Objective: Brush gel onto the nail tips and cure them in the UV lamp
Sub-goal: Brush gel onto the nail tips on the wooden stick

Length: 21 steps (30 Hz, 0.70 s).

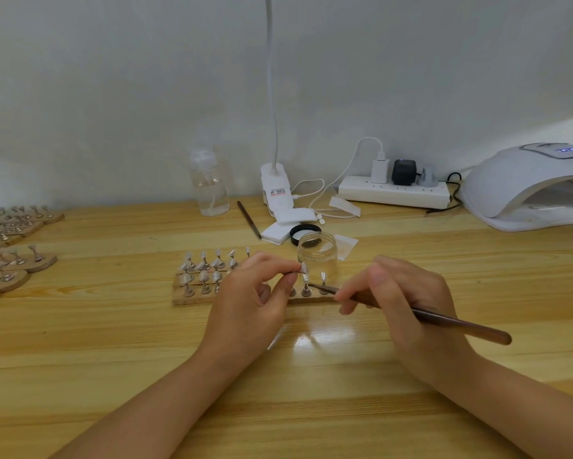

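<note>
Head view: left hand pinches nail tip above wooden holder; right hand grips brush beside holder.

The table is pale yellow wood with long brown grain streaks. The brush has a dark reddish-brown handle, like the second brush farther back. The nail tips look milky white on silvery stands, their wooden strip light tan. The UV lamp is white with a grey-edged panel; the power strip is white, carrying a black plug. The jar is clear, its lid black.
</note>
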Motion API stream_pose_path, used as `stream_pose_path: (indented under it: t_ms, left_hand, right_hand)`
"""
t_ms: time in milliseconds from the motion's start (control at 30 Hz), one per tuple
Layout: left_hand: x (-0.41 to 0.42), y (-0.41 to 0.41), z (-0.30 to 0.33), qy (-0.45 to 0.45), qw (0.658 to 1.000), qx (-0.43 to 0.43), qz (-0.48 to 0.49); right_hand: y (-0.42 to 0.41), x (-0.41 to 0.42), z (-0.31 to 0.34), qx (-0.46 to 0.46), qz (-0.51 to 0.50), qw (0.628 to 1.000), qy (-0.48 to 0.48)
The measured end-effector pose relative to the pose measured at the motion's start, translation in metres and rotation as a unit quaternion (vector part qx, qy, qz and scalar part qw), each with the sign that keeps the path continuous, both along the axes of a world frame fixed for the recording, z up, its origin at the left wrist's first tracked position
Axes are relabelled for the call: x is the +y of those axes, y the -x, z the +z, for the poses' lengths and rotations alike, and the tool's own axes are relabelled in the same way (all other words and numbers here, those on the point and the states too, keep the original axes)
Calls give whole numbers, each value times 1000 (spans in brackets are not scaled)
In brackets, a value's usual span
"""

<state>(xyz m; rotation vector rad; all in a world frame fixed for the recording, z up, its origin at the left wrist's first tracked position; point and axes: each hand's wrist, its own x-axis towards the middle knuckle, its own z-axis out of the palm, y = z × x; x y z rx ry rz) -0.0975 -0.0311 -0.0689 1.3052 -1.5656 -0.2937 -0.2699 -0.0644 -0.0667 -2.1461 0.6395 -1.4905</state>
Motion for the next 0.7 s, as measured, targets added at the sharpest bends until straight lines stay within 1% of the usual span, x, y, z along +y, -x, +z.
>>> stream_pose_path:
  t_ms: [100,167,233,333,433,533,600,700]
  left_hand:
    - [0,0,0,1,1000,3,2]
    - [1,0,0,2,1000,4,3]
    - [1,0,0,1,1000,4,4]
    - [0,0,-1,-2,1000,11,6]
    - [1,0,-1,-2,1000,17,3]
    - [1,0,0,1,1000,9,3]
    - [1,0,0,0,1000,11,2]
    - [1,0,1,-3,1000,10,-1]
  right_hand:
    - [0,0,1,-13,2,1000,11]
    - [-2,0,2,7,-12,999,30]
    - [-3,0,2,28,-21,999,26]
    - [-1,0,-1,7,-2,1000,6]
    - [0,1,0,-17,7,1000,14]
    - [-3,0,2,12,-23,999,35]
    - [-4,-1,0,19,-20,1000,13]
    - [-1,-1,-2,-10,4,1000,-3]
